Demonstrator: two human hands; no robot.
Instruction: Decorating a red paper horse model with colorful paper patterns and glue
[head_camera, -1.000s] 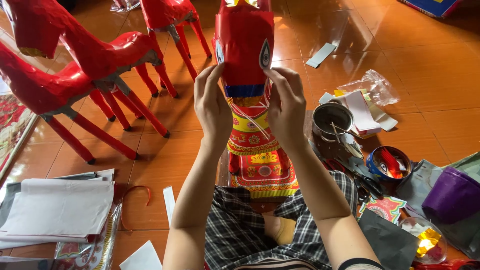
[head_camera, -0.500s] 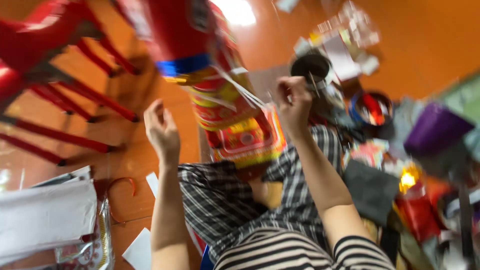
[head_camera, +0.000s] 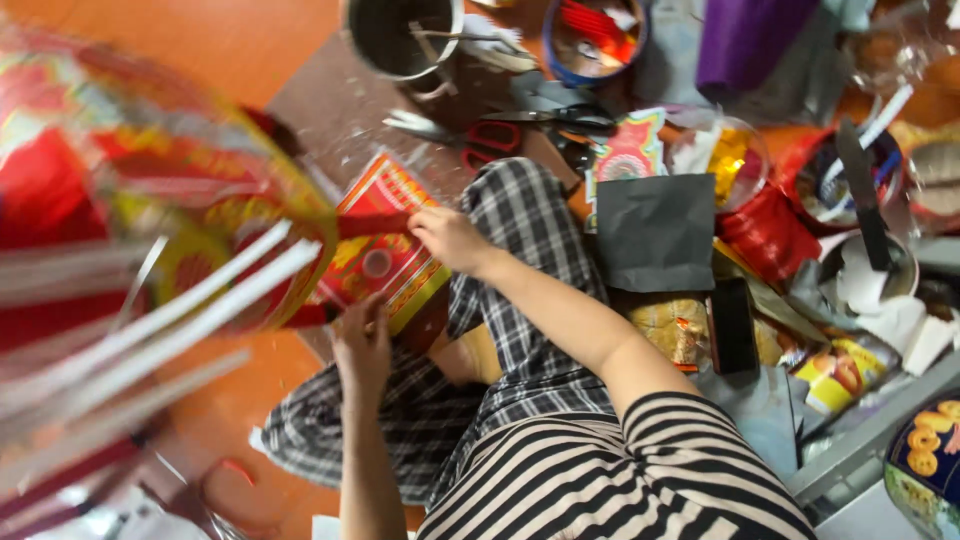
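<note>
A home craft workshop on the floor; the polished orange-brown tiled floor (head_camera: 250, 40) serves as workspace; red-handled steel scissors (head_camera: 470, 132), a grey metal glue tin (head_camera: 400, 35), a round blue-rimmed tub of red scraps (head_camera: 595, 35), a dark grey paper sheet (head_camera: 655, 230) and gold foil scraps (head_camera: 730, 160) crowd around a seated person.

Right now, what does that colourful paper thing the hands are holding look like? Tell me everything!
The colourful paper sheet is a flat, roughly rectangular piece that looks like printed paper, red and orange with yellow and green bands along its edges and a round mark near its middle. It lies tilted across the person's lap, over checked trousers. The right hand pinches its upper edge, and the left hand touches its lower edge. A blurred red decorated object covers its left side.
</note>
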